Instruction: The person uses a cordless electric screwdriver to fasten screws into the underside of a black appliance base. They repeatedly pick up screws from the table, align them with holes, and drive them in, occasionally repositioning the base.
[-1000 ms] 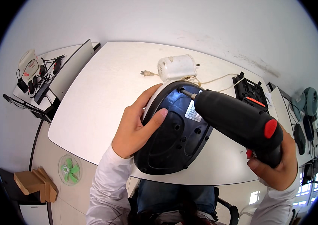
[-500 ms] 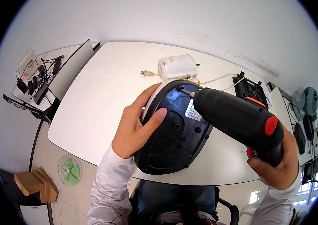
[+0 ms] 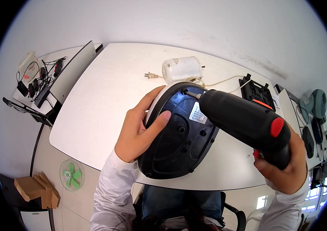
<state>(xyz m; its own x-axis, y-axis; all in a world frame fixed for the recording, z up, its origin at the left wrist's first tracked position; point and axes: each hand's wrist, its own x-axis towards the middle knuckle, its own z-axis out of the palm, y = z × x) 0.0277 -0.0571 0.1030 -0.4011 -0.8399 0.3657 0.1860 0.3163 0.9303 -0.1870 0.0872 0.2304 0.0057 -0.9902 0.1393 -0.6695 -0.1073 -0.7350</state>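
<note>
My left hand (image 3: pixel 138 129) grips the left edge of an oval appliance base (image 3: pixel 171 150), black underneath with a white rim. Its thumb presses on the black face, and the fingers curl round the far side. The base is tilted up over the table, underside toward me. Wrapped round its handle, my right hand (image 3: pixel 286 169) holds a black cordless drill (image 3: pixel 244 117) with red parts. The drill's bit reaches into a hole near the top of the base; whether a screw sits there is hidden. Behind the base lies a white cylindrical motor housing (image 3: pixel 182 68) with a cord and a two-pin plug (image 3: pixel 152 75).
A white table (image 3: pixel 94 100) spans the middle. An open black tool case (image 3: pixel 258 92) lies at its right. At far left, cables and adapters (image 3: pixel 40 81) sit behind a grey divider (image 3: pixel 73 73). On the floor are a green fan blade (image 3: pixel 72 175) and cardboard boxes (image 3: pixel 36 188).
The drill has shifted very slightly, its rear end a touch to the left. The bit stays at the same hole, and my left hand's hold on the base is unchanged.
</note>
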